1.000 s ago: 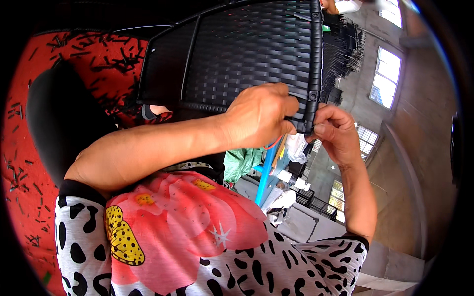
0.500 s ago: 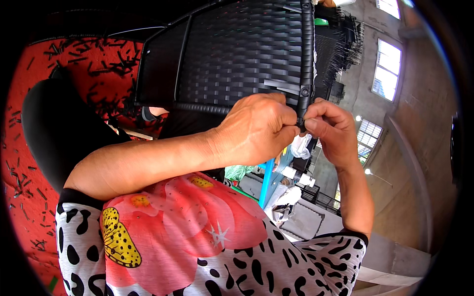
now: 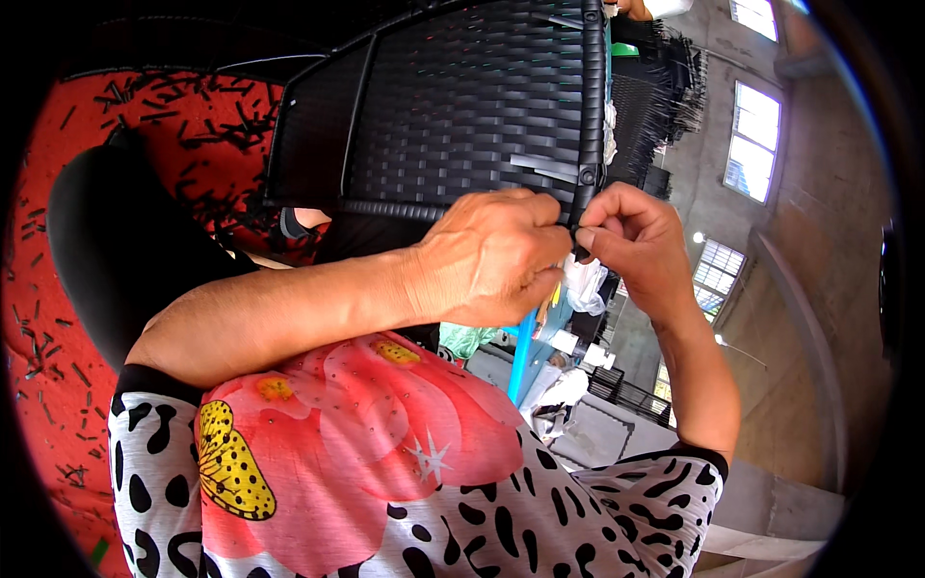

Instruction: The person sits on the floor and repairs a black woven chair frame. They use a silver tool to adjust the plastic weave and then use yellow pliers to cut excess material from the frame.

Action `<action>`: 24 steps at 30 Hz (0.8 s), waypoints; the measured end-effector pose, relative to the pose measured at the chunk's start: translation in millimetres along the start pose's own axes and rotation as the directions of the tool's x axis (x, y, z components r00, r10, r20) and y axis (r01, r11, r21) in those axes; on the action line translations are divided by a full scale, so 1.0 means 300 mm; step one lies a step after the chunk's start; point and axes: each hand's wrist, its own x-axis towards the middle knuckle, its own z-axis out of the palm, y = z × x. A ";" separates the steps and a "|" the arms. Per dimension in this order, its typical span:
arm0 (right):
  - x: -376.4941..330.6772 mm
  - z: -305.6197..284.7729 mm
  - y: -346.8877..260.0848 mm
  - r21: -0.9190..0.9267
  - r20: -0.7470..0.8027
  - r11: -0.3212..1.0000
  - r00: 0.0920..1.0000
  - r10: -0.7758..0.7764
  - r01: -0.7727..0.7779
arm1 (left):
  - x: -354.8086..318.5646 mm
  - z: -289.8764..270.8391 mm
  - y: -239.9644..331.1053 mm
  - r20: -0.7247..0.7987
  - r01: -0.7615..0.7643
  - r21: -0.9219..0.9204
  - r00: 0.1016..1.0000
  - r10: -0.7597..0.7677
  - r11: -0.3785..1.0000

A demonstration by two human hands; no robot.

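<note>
A black woven wicker panel (image 3: 462,116), perhaps part of a piece of furniture, stands in front of me. Black strip wraps its right edge rail (image 3: 590,96) in coils. Two loose strip ends (image 3: 544,168) stick out of the weave close to that rail. My left hand (image 3: 496,255) is closed against the panel's lower right corner, its fingertips turned away so what they grip is hidden. Thumb and forefinger of my right hand (image 3: 636,241) pinch the dark lower end of the wrapped rail, where a black strip seems to be, just right of the left hand's knuckles.
Black strip offcuts litter the red floor covering (image 3: 58,318) at left. Behind the rail hang bristly black woven pieces (image 3: 665,87). A blue post (image 3: 523,356) and white bags (image 3: 559,395) are beyond my hands. Part of another person's hand (image 3: 636,10) shows at the top.
The rail and both hands sit slightly farther left in view. My right fingers have shifted left at the rail's lower end, still pinching. My left hand stays closed at the corner.
</note>
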 end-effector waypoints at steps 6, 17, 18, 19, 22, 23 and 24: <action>-0.006 -0.001 -0.018 -0.148 0.000 0.989 1.000 0.003 -0.003 | -0.001 0.002 -0.041 -0.020 0.000 0.124 1.000 0.002 0.992; 0.007 0.024 -0.042 -0.378 -0.112 0.926 0.993 -0.026 -0.019 | 0.025 0.001 -0.075 0.002 0.015 0.103 1.000 -0.015 0.995; 0.006 0.027 -0.047 -0.405 -0.122 0.914 0.992 -0.035 -0.017 | 0.027 -0.001 -0.076 0.015 0.021 0.105 1.000 -0.022 0.994; 0.005 0.031 -0.050 -0.432 -0.131 0.902 0.990 -0.045 -0.016 | 0.027 0.000 -0.078 0.015 0.024 0.107 1.000 -0.025 0.994; -0.003 0.053 -0.040 -0.507 -0.142 0.854 0.967 -0.212 0.113 | 0.029 0.003 -0.078 0.014 0.026 0.107 1.000 -0.028 0.994; -0.003 0.056 -0.046 -0.530 -0.135 0.840 0.967 -0.217 0.114 | 0.030 0.002 -0.077 0.014 0.028 0.109 0.999 -0.030 0.994; -0.003 0.058 -0.055 -0.552 -0.129 0.826 0.967 -0.221 0.116 | 0.030 0.001 -0.077 0.014 0.030 0.111 0.999 -0.032 0.993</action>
